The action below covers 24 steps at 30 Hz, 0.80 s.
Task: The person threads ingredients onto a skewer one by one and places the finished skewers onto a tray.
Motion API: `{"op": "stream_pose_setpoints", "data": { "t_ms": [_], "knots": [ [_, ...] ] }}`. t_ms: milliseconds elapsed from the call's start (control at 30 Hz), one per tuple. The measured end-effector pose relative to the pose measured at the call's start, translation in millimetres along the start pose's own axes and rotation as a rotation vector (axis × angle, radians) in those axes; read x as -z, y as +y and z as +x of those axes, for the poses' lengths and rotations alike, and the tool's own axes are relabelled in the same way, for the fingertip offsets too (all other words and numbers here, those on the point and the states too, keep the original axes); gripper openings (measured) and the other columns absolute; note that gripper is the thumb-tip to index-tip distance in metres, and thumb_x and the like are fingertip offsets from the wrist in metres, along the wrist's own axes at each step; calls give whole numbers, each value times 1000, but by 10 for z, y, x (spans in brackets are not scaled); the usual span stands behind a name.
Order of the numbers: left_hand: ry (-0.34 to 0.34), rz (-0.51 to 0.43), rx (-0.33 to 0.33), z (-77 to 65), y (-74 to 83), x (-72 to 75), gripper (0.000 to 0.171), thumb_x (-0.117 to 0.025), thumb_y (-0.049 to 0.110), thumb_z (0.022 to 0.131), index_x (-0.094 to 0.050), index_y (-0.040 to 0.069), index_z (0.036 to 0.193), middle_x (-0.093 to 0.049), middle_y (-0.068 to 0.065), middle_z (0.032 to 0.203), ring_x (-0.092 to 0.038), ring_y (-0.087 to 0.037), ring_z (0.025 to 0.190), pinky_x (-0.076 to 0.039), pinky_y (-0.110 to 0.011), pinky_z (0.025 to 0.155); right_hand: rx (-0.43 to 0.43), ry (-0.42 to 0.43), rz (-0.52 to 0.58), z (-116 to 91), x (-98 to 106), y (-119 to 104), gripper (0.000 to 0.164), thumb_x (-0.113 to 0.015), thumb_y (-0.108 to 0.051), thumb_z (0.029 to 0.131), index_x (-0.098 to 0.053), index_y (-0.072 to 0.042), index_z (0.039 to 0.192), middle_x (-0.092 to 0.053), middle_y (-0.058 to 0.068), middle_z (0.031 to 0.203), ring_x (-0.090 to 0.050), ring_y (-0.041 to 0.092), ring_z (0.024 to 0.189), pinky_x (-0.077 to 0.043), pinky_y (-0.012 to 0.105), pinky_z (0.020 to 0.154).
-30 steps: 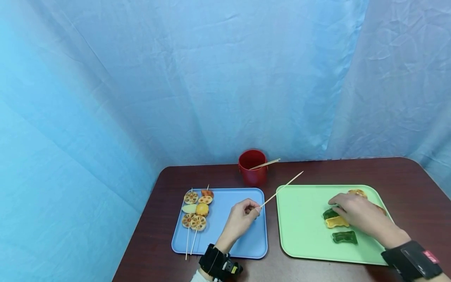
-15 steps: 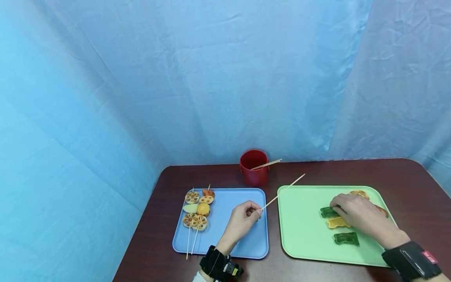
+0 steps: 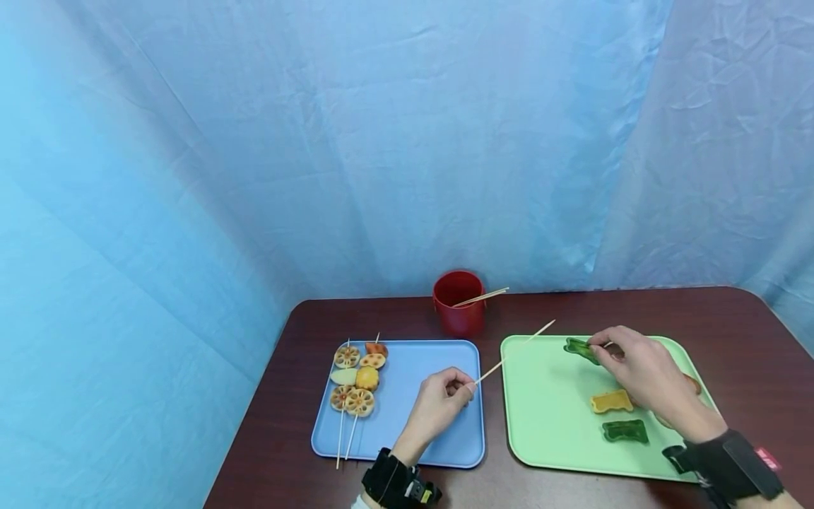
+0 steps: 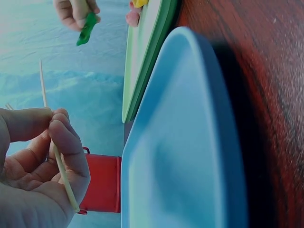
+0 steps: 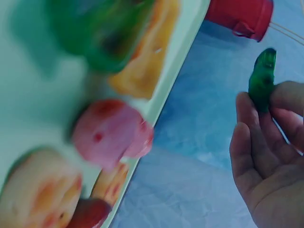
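Observation:
My left hand (image 3: 435,406) pinches a thin wooden skewer (image 3: 516,352) between thumb and fingers, over the blue tray (image 3: 416,353). No food is on this skewer; its pointed end slants up to the right. My right hand (image 3: 649,371) pinches a green pepper piece (image 3: 580,348) above the green tray (image 3: 540,417). In the right wrist view the pepper piece (image 5: 262,78) sticks up from between thumb and fingertips. Beneath the right hand lie a yellow pepper piece (image 3: 611,401) and another green pepper piece (image 3: 625,430). Some food on that tray is hidden by the right hand.
Two loaded skewers (image 3: 360,401) with lotus root slices and other pieces lie at the blue tray's left side. Behind the trays stands a red cup (image 3: 459,314) holding several skewers (image 3: 486,295). The right wrist view shows a pink piece (image 5: 107,130) on the green tray.
My right hand has lifted the green pepper piece off the green tray and brought it slightly back and left. The left hand with the skewer has barely moved.

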<state>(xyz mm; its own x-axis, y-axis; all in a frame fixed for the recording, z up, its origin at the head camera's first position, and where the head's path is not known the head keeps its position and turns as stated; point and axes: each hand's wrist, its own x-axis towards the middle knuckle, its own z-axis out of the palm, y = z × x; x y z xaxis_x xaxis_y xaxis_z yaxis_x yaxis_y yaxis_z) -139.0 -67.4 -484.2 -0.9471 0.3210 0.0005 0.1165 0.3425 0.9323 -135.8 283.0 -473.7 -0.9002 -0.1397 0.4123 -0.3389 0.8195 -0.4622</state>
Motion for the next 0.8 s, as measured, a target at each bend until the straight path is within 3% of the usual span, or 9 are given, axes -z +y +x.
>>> {"op": "stream_pose_setpoints", "data": {
  "t_ms": [200, 500, 800],
  "knots": [
    [1, -2, -32, -16, -1, -60, 8, -70, 10, 97, -73, 5, 92, -61, 6, 71, -54, -2, 60, -42, -19, 56, -122, 47, 91, 68, 15, -110, 10, -71, -14, 98, -74, -13, 108, -71, 5, 101, -68, 26, 84, -50, 26, 64],
    [6, 28, -20, -36, 1, -123, 7, -70, 11, 95, -74, 7, 91, -60, 10, 71, -51, -1, 60, -41, -19, 56, -194, 92, 174, 139, 22, -239, 15, -67, -24, 102, -73, -16, 113, -73, 2, 99, -64, -1, 82, -48, 20, 67],
    [0, 31, 5, -30, -18, -157, 8, -70, 12, 96, -75, 8, 91, -60, 11, 71, -50, -2, 59, -40, -20, 55, -242, 109, 185, 190, 4, -319, 19, -67, -28, 102, -73, -15, 114, -73, 5, 98, -60, -3, 79, -46, 23, 64]
  ]
}}
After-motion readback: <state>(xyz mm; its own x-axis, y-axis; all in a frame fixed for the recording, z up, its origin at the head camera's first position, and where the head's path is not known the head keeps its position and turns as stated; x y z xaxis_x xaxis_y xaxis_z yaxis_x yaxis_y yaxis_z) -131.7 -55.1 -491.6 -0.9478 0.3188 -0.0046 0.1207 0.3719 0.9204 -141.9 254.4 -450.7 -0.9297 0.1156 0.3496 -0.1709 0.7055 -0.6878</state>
